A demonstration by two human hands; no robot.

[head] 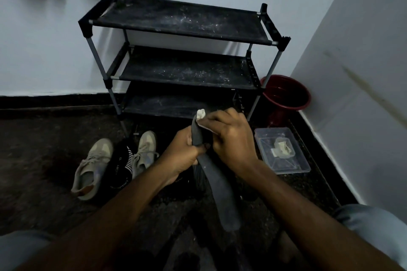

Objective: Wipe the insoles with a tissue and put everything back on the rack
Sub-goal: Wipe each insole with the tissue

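My left hand [184, 152] grips a long dark insole [222, 193] near its upper end, thumb across the front. The insole curves down toward my lap. My right hand [229, 136] holds a crumpled white tissue [200, 114] against the top of the insole. Two beige sneakers [94, 169] [144, 152] stand on the dark floor to the left, with a black striped sock or dark insole [122, 167] lying between them. The black three-shelf rack [180, 22] stands against the wall ahead, its dusty shelves bare.
A clear plastic box [284, 149] with crumpled tissue pieces inside sits on the floor at the right. A red bucket [286, 94] stands in the corner behind it. White walls close in at the back and right. My knees frame the bottom corners.
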